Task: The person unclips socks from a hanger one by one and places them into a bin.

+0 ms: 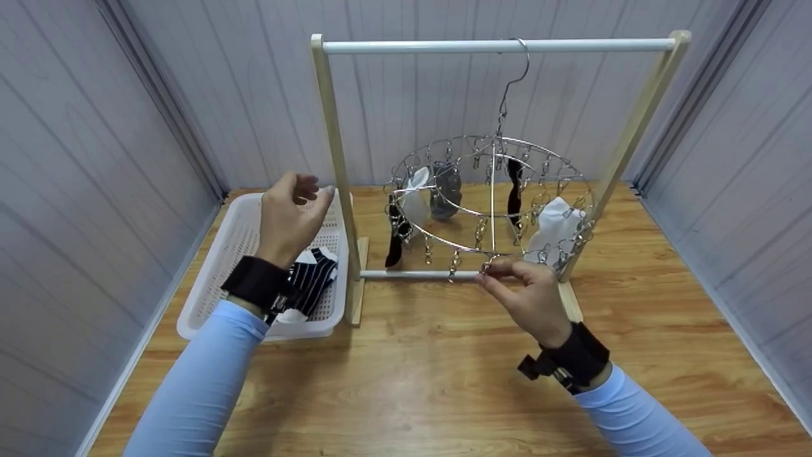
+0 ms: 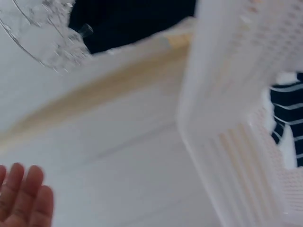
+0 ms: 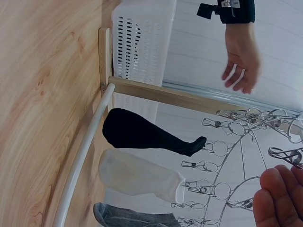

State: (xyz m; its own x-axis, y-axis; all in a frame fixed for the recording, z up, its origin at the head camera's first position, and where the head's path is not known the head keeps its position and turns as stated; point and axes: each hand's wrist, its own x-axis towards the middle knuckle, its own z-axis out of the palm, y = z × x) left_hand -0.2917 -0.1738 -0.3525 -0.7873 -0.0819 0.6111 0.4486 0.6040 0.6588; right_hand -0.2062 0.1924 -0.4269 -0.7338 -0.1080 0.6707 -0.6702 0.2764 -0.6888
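My right hand pinches a metal clip at the near rim of the round wire sock hanger. In the right wrist view, its fingers lie beside the clips. Loosely bent and holding nothing, my left hand hovers over the white basket. Black-and-white striped socks lie in that basket. Clipped round the hanger are a black sock, a white sock and a grey sock on the left and back, plus another black sock and white sock farther right.
The hanger's hook hangs from the white top bar of a wooden-legged rack. Its left post stands beside the basket, and a lower white bar runs near the wood-grain surface. Panelled walls enclose the back and sides.
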